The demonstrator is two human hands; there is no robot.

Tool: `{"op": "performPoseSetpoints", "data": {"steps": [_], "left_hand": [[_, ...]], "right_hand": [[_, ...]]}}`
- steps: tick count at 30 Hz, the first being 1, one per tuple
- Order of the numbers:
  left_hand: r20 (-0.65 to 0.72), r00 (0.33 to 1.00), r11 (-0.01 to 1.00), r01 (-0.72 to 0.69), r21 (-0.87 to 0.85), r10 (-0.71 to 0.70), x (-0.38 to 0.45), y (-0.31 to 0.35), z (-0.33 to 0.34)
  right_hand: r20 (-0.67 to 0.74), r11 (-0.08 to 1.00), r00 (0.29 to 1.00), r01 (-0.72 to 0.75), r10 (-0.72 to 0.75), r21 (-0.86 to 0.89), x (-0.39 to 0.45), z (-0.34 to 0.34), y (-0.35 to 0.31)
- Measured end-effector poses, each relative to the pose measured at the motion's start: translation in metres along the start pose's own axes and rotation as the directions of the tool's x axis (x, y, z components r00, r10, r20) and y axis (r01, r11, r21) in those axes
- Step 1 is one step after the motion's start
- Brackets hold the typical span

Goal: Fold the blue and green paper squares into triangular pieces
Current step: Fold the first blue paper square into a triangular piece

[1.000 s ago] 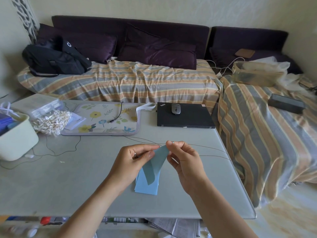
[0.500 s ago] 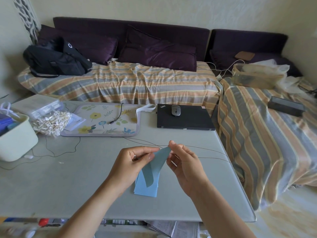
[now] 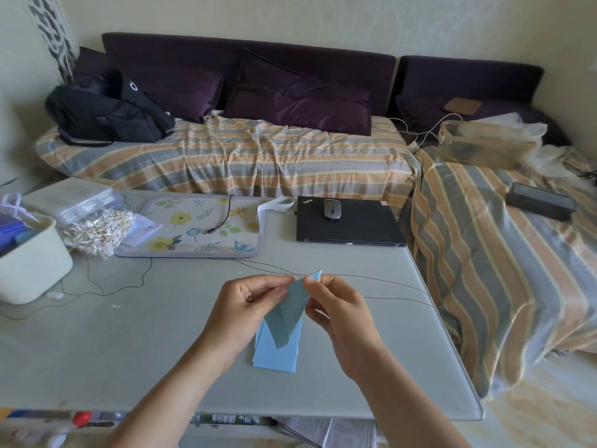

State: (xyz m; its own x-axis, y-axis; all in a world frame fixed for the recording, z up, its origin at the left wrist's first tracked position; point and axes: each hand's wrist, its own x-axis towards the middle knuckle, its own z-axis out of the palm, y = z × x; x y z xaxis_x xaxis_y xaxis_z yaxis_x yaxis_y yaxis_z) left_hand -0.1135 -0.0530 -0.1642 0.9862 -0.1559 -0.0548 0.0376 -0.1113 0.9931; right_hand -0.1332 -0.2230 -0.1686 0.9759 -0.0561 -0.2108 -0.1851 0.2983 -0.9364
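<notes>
Bare table [image 3: 135, 350] lay open left of the left hand [image 3: 248, 305] and right of the right hand [image 3: 339, 313], while thin wires [image 3: 371, 279], a floral mat [image 3: 193, 231], a laptop [image 3: 349, 224] and a pale tub [image 3: 32, 263] crowded the far side.

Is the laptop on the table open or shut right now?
Shut. The black laptop lies flat on the table with its lid down, and a grey mouse rests on top of the lid.
</notes>
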Motion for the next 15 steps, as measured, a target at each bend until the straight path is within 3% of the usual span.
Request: {"op": "performPoseSetpoints", "data": {"steps": [10, 15], "left_hand": [[0.036, 0.993, 0.990, 0.113, -0.080, -0.110, -0.0008, 0.0016, 0.0017], [-0.020, 0.989, 0.977, 0.144, -0.159, -0.149, -0.0010, 0.0011, 0.0019]], "right_hand": [[-0.077, 0.998, 0.996, 0.042, -0.046, -0.051, 0.0043, -0.0022, 0.0016], [0.001, 0.999, 0.999, -0.034, 0.034, -0.041, 0.0024, 0.0004, 0.0068]]}}
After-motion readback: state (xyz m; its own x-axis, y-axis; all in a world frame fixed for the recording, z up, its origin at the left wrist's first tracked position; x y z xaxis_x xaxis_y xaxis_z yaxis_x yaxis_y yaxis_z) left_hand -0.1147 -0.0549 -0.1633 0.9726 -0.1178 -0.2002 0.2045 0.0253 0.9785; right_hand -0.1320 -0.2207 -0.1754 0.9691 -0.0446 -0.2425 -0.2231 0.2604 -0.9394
